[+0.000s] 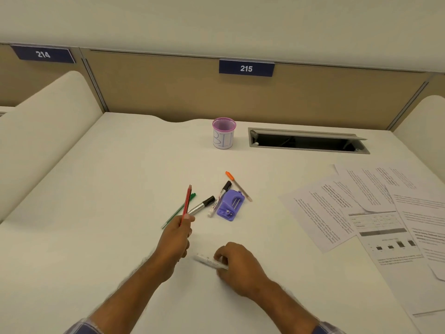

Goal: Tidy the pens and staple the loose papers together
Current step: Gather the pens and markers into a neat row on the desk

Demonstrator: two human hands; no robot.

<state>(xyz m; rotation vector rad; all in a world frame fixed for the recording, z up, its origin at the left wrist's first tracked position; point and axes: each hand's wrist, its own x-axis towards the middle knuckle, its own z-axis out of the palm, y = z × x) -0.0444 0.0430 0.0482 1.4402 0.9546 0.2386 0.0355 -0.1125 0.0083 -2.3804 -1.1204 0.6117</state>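
While my left hand [177, 233] grips a red pencil [186, 203], its tip pointing up and away toward the desk's far edge, my right hand [234, 263] is curled over a white pen [208, 261] near the front edge of the desk [108, 189]. Right fingers are closed down narrow on that pen; I judge it pinched, though whether it has left the surface I cannot tell.

Key relation: the white pen's long axis runs left to right, slightly slanted, its free end sticking out leftward toward the left hand. Both hands sit close together, front centre.

Other pens lie just beyond the left hand: a green pen [179, 209] under the pencil line, a silver marker [201, 205] with a black cap, a white marker [218, 200], and an orange-capped pen [238, 186]. A purple stapler [230, 205] rests among them, touching the white marker's side.

Pink mesh cup [224, 133] stands well beyond, near the far edge, centre. Looks empty from here.

Loose papers [375, 213] fan out along the right edge, overlapping, unstapled.

Judgement: tidying has barely begun. Left hand is nearer the cluster; the cup lies straight ahead of both.
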